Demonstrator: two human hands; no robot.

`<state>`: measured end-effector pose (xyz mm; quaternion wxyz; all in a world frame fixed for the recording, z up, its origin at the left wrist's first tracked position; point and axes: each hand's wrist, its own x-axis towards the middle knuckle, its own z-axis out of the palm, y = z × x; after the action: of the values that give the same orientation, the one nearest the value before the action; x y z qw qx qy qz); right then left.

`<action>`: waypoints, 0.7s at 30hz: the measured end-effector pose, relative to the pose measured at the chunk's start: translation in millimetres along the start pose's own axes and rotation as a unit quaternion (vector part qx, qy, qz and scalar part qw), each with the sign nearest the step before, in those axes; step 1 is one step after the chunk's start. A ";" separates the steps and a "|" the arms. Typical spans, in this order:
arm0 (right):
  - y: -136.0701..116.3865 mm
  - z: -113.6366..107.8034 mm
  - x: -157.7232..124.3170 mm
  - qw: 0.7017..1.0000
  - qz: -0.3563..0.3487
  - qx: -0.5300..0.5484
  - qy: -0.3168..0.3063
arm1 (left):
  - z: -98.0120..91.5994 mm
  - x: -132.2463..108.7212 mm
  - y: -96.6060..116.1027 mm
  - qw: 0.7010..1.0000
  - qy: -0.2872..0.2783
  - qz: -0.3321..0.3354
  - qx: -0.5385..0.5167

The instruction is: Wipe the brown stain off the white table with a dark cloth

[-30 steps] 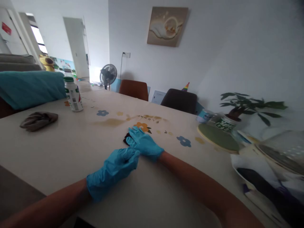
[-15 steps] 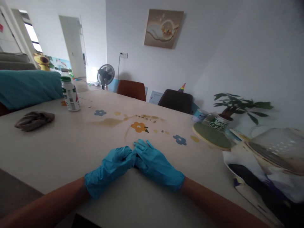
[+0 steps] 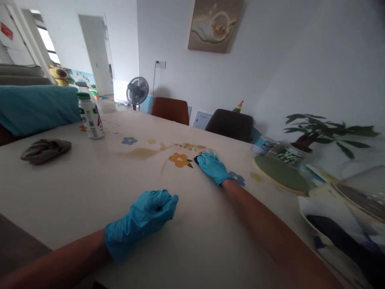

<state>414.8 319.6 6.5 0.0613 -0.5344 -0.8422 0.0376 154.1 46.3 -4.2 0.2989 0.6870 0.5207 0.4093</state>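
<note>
My right hand (image 3: 213, 166), in a blue disposable glove, is stretched out over the table (image 3: 90, 188) beside the printed orange flower. Its fingers press down on a small dark pad (image 3: 197, 159); only an edge of it shows at the fingertips, so its kind is hard to make out. Nearer to me, my left hand (image 3: 147, 212), gloved too, rests on the tabletop as a loose fist with nothing visible in it. A brownish-yellow spill (image 3: 138, 153) spreads across the table, with more of it around the printed lettering by my right hand.
A crumpled grey-brown cloth (image 3: 45, 151) lies at left, with a white bottle with a green cap (image 3: 90, 118) behind it. To the right are a round green mat (image 3: 279, 172), a potted plant (image 3: 291, 154) and a cluttered pile. Chairs (image 3: 170, 110) stand along the far edge.
My right hand has left my left hand and reached forward to the lettering, with a dark pad now showing under its fingers. My left hand has stayed nearly in place. The view has shifted slightly.
</note>
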 end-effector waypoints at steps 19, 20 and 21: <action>29.2 -10.1 10.7 0.999 0.041 0.012 -0.011 | -1.5 3.0 -1.3 1.000 0.002 -0.001 -0.031; 30.9 -9.6 0.2 0.999 0.033 0.012 -0.015 | -1.2 3.3 -1.1 1.000 0.003 -0.002 -0.027; 32.9 -8.7 -11.1 1.000 0.021 0.014 -0.019 | -1.0 3.5 -0.7 1.000 0.003 -0.005 -0.023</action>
<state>450.2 323.5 10.1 0.0520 -0.5505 -0.8310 0.0604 153.3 49.8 -3.4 0.3148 0.6761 0.5156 0.4218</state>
